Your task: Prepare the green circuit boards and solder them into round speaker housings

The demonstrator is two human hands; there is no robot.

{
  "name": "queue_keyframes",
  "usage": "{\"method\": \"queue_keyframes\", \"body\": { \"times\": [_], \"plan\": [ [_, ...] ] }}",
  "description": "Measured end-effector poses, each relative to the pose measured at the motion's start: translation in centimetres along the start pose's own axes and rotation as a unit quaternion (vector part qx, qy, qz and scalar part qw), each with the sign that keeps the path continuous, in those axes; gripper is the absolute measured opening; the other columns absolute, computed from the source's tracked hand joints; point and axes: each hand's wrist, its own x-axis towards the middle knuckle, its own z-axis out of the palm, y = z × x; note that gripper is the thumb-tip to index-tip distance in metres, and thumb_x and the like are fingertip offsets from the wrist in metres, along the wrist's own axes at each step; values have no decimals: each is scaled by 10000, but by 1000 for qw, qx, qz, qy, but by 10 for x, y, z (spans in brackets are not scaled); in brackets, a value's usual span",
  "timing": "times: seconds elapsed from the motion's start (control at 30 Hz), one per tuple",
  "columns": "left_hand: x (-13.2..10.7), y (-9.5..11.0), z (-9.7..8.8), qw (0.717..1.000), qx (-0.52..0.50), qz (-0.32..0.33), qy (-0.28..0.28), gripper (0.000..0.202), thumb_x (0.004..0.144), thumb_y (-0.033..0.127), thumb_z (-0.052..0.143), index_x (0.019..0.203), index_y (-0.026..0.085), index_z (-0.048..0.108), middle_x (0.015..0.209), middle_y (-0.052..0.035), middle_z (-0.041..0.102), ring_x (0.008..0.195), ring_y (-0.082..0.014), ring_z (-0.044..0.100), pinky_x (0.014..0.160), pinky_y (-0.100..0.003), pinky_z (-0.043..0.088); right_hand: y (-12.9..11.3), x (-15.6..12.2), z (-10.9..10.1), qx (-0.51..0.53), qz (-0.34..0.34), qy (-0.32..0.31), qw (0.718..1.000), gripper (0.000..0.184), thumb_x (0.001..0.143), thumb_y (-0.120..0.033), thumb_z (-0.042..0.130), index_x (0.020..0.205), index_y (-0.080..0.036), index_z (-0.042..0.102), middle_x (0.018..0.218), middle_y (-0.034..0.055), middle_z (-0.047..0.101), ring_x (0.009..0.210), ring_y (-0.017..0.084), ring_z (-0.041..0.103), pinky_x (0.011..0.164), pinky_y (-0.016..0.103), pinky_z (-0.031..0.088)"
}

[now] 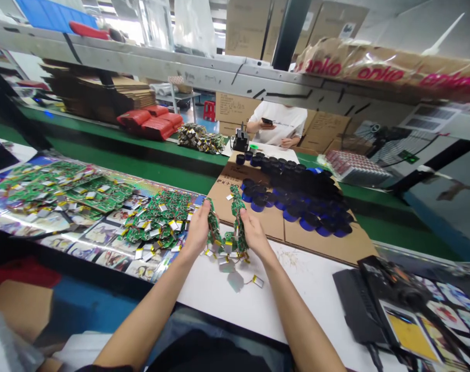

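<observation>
Our left hand (198, 230) and right hand (254, 233) each squeeze a bunch of green circuit boards (238, 206) just over the white table (304, 289). We should hold softly so the little batteries (257, 281) don't snag.

beyond the work spot, far side
dark blue round caps (297, 199) crowd a cardboard sheet (324, 243) on the tabletop; red pouches (152, 121) and flattened cartons (103, 93) lie beyond the green belt (142, 155); a person in a white shirt (281, 124) opposite.
</observation>
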Motion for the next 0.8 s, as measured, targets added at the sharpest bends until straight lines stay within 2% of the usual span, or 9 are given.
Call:
{"method": "queue_keyframes", "body": {
  "times": [0.1,0.2,0.33,0.5,0.63,0.8],
  "plan": [
    [1,4,-19,1000,-8,5,27,622,758,787,744,694,190,581,520,42,534,445,-93,446,450,-224,359,2,-1,-4,-1,10,-10,1000,623,885,-870,494,802,-253,528,613,-41,536,452,141,465,420,279,379],
    [1,2,-25,999,15,21,21,525,755,671,808,707,184,617,564,46,550,486,-88,454,493,-216,373,4,0,0,-11,1,0,1000,637,883,-872,480,706,-260,476,574,-37,490,498,151,446,464,288,369],
    [6,-8,-21,998,57,26,7,524,708,596,866,596,188,556,530,47,513,481,-85,429,485,-221,334,3,3,4,-38,-31,14,999,687,845,-855,560,557,-253,394,552,-35,407,589,148,410,574,294,360],
    [15,-18,-15,993,107,44,-10,500,711,598,849,591,184,595,522,39,515,482,-90,406,485,-233,297,1,3,1,-60,-48,9,997,657,834,-806,608,550,-239,434,569,-47,385,599,136,374,595,293,327],
    [19,-21,-16,988,148,50,-22,513,702,595,833,558,188,557,505,45,472,482,-89,375,488,-233,264,4,3,-1,-64,-53,-1,997,631,850,-787,601,576,-232,475,584,-41,432,609,140,405,595,286,352],
    [17,-18,-17,975,209,62,-35,529,691,596,824,543,199,508,482,66,394,470,-84,310,496,-235,205,7,7,-2,-66,-63,14,996,581,858,-719,636,573,-230,505,597,-28,506,635,147,468,629,281,405]
  ]
}}
